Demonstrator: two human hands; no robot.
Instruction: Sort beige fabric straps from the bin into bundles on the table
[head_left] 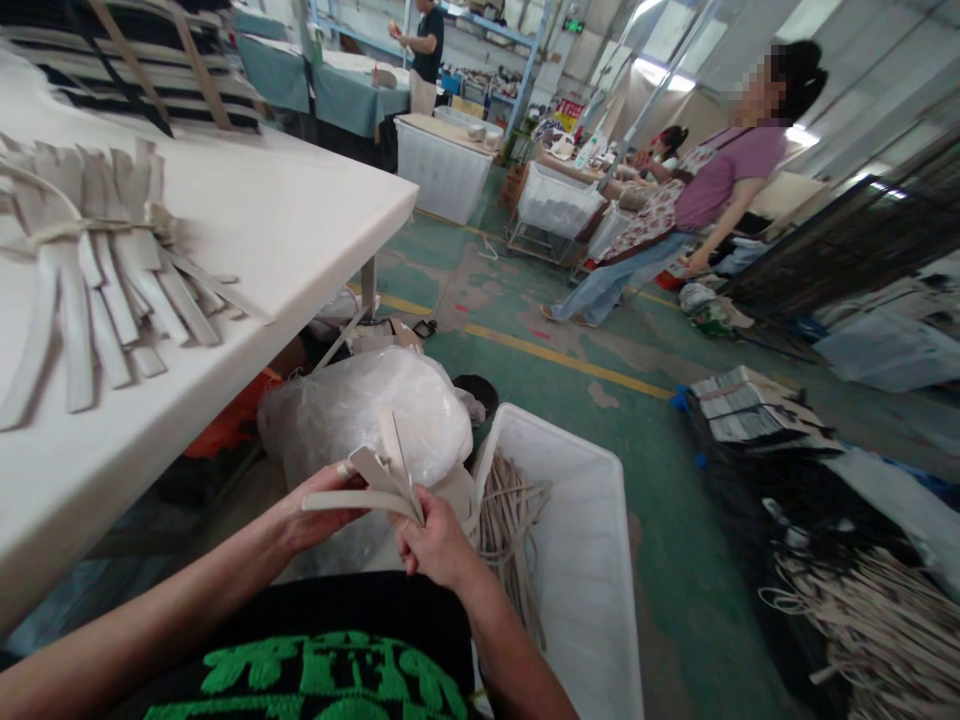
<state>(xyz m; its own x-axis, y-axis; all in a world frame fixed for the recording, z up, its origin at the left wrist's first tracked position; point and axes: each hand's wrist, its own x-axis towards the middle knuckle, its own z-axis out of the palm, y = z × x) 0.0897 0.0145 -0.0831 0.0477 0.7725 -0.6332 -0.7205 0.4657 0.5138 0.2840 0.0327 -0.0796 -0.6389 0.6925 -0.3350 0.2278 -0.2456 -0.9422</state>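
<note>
My right hand [442, 540] is closed around the lower ends of a few flat beige strips [390, 450], which fan out from its grip. One longer curved strip [352, 499] reaches across to my left hand [322, 508]. The left hand wraps about the strips from the left, and its fingertips are partly hidden behind them. Just right of my hands, more narrow strips [514, 510] lie in a white plastic bin [581, 540]. A tied bundle of beige strips [112, 260] rests on the white table [315, 190] at the left.
A clear plastic bag [360, 400] bulges beyond my hands, under the table edge. Strip piles [885, 630] and stacked bundles [757, 400] lie at the right. A person in a purple shirt [739, 175] stands ahead on the green floor [525, 300]; other people are farther back.
</note>
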